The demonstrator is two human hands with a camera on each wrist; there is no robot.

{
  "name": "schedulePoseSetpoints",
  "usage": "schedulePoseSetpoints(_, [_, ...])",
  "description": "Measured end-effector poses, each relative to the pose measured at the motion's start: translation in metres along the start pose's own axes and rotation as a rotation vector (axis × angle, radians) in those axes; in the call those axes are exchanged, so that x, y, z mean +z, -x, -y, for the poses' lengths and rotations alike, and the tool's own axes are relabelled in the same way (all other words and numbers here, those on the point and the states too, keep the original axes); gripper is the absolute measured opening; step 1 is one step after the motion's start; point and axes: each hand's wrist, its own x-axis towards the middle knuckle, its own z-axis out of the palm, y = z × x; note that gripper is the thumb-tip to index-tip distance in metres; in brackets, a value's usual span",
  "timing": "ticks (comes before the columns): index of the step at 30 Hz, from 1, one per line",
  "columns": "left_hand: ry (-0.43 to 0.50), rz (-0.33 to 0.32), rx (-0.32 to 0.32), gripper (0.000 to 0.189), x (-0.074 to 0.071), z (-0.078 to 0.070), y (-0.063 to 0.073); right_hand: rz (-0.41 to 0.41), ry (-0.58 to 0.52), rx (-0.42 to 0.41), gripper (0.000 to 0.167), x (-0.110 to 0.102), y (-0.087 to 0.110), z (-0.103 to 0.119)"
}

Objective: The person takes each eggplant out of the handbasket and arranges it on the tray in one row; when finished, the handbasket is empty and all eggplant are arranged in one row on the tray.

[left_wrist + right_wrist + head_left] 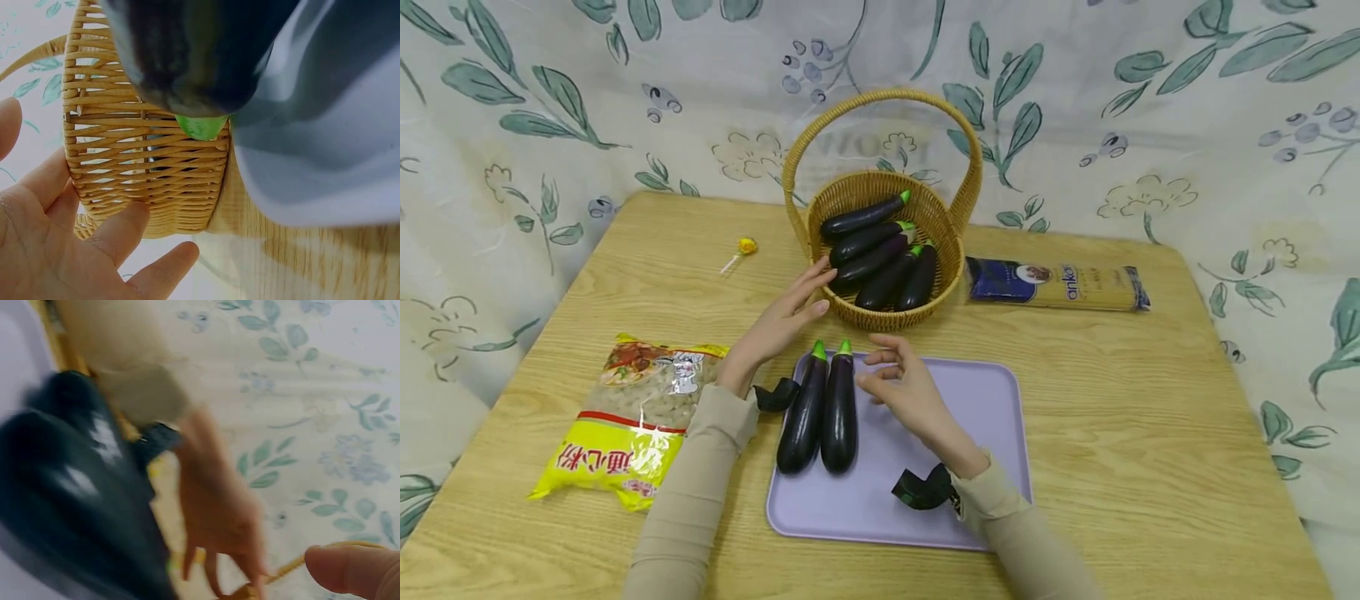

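Observation:
My left hand is at the left front side of a wicker basket, its fingers extended against or right beside the rim. Several dark eggplants with green ends lie inside the basket. Two more eggplants lie side by side on a lilac tray. Over the tray, just right of these two, my right hand hovers with loosely bent fingers and holds nothing. In the left wrist view, the fingers spread along the woven wall. The right wrist view is blurred, with a thumb at its edge.
A yellow bag of pasta lies left of the tray, partly behind the left forearm. A lollipop is left of the basket. To its right lies a long noodle packet. A floral cloth hangs behind the wooden table.

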Motion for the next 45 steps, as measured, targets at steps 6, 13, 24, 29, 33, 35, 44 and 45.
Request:
schedulePoseSetpoints(6, [0.009, 0.002, -0.009, 0.053, 0.001, 0.000, 0.002, -0.032, -0.079, -0.096, 0.056, -0.018, -0.018, 0.027])
schedulePoseSetpoints(13, [0.019, 0.002, -0.005, 0.053, 0.002, 0.000, 0.001, -0.120, -0.116, -0.155, 0.055, -0.037, -0.046, 0.047])
schedulePoseSetpoints(24, [0.012, -0.006, 0.006, 0.052, 0.004, -0.001, 0.004, -0.195, 0.055, -0.039, 0.059, -0.054, -0.082, 0.063])
schedulePoseSetpoints(29, [0.001, 0.003, 0.004, 0.052, 0.004, -0.001, 0.003, -0.205, 0.095, 0.036, 0.062, -0.059, -0.090, 0.062])
schedulePoseSetpoints(33, [0.003, 0.005, 0.006, 0.052, 0.004, -0.001, 0.002, -0.231, 0.117, 0.093, 0.063, -0.060, -0.099, 0.061])
schedulePoseSetpoints(35, [0.008, 0.006, 0.006, 0.052, 0.004, -0.001, 0.002, -0.245, 0.118, 0.118, 0.063, -0.060, -0.104, 0.061])
schedulePoseSetpoints(44, [0.026, 0.002, 0.013, 0.052, 0.000, -0.003, 0.002, -0.283, 0.119, 0.158, 0.062, -0.060, -0.120, 0.059])
schedulePoseSetpoints(45, [0.024, 0.002, 0.015, 0.052, 0.000, -0.003, 0.002, -0.290, 0.124, 0.160, 0.062, -0.060, -0.121, 0.058])
